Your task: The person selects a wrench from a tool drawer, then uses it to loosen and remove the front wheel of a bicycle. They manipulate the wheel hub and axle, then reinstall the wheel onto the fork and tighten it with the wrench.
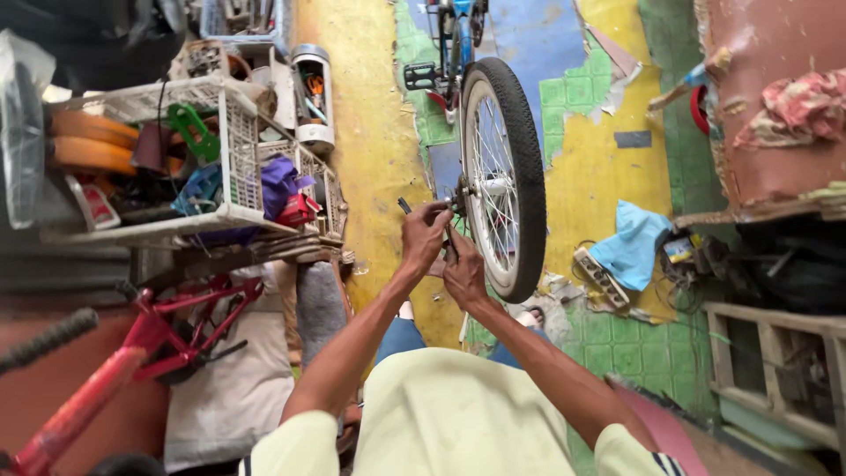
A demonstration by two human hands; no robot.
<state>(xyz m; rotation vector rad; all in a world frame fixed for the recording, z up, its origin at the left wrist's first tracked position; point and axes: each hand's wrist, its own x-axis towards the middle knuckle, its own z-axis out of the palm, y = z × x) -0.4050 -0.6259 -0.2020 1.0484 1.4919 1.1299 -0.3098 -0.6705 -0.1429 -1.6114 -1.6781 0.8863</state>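
A blue bicycle (pixel 459 35) stands in front of me, its rear wheel (pixel 507 176) with black tyre and silver spokes nearest. My left hand (pixel 424 236) is closed around a thin dark tool (pixel 404 205) at the wheel's hub (pixel 463 196). My right hand (pixel 463 269) sits just below it, fingers curled on what looks like another dark tool near the axle. The fingertips and the hub nut are partly hidden by my hands.
A white plastic crate (pixel 231 150) full of parts and tools sits at the left. A red bicycle frame (pixel 150 339) lies lower left. A blue cloth (pixel 634 242) and a power strip (pixel 601 276) lie on the painted floor at right. A wooden bench (pixel 775 132) stands far right.
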